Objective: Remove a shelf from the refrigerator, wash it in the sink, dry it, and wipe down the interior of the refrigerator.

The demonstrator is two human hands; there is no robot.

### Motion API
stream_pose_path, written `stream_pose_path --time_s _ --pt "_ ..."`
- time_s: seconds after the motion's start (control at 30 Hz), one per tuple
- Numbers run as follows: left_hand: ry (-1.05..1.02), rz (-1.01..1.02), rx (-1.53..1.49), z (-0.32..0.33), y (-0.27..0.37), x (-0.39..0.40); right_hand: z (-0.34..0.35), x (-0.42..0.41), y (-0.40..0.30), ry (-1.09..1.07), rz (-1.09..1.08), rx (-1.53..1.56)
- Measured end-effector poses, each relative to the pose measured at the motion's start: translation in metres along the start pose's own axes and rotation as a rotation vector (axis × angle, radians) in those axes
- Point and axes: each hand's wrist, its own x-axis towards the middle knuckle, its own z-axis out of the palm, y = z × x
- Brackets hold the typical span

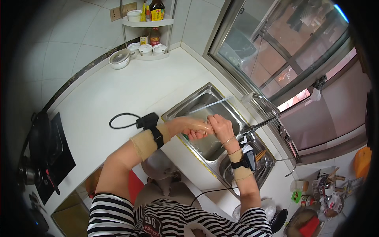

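My left hand and my right hand are pressed together above the large basin of a stainless steel sink. Both sets of fingers are curled, the left wrist bent. A small pale bit shows between the hands, but their grip hides what it is. Something green peeks out beneath the left hand; its kind is unclear. Behind the hands a clear panel with a pale straight edge slants across the basin. The chrome faucet rises at the basin's right side.
Chopsticks stand by the smaller basin. A corner rack holds bottles and lidded jars, with a lidded bowl beside it. A wok sits near the black cooktop at left. A frying pan lies at lower right.
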Motion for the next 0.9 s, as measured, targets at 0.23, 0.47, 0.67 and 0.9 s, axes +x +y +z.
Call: stream_pose_path --time_s 0.23,0.47,0.67,0.9 --pt "0.842 0.095 1.238 0.016 0.021 0.008 0.004 0.003 0.002 -0.263 0.198 -0.108" --pt "0.938 0.413 1.659 0.001 0.011 0.040 0.016 -0.009 0.005 -0.284 0.642 0.134" --pt "0.972 0.647 1.730 -0.019 0.000 0.072 0.072 -0.047 0.026 -0.034 0.857 0.407" --pt "1.032 0.786 1.655 -0.037 -0.015 0.092 0.089 -0.055 0.035 -0.130 1.067 0.616"
